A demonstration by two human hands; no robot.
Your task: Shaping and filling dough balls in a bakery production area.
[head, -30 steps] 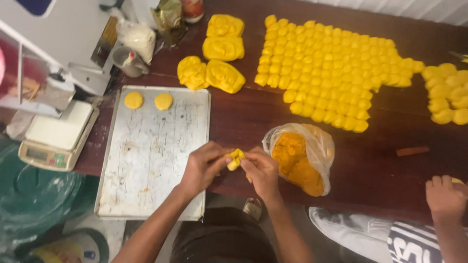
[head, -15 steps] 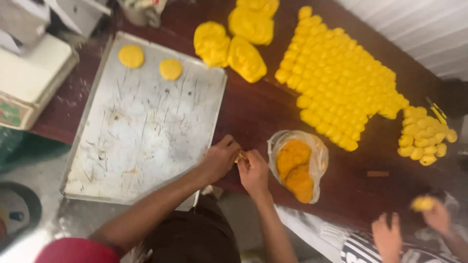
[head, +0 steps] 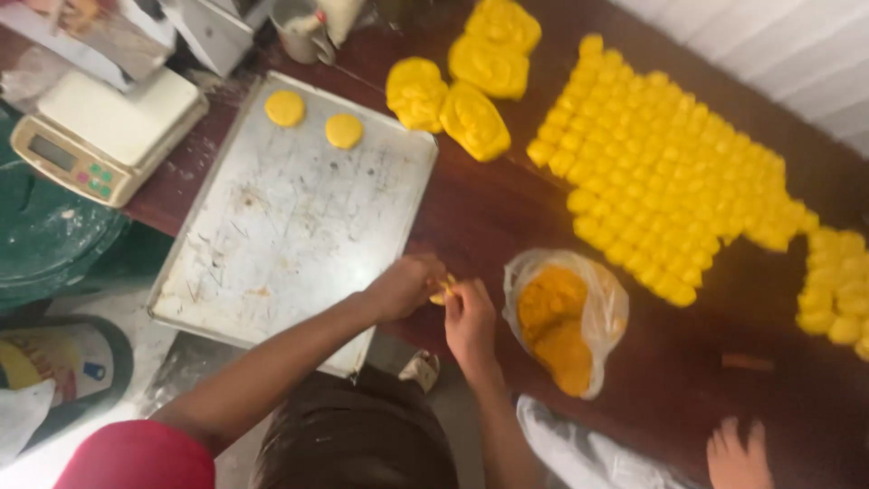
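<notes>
Dough piece (head: 442, 290), small and yellow, sits pinched between the left hand (head: 403, 286) and right hand (head: 471, 319), both closed on it above a dark wooden table (head: 489, 208). Just left lies a floured metal tray (head: 290, 217); just right, a plastic bag of orange filling (head: 563, 321); beyond, rows of yellow dough balls (head: 670, 181).

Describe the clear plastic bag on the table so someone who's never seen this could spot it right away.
Start at the dark wooden table and find the big block of small yellow dough pieces. Just below that block's near corner, to the right of the person's right hand, lies the clear plastic bag. It is the only wrapped thing there, holding a deeper orange filling rather than bright yellow dough.
</notes>
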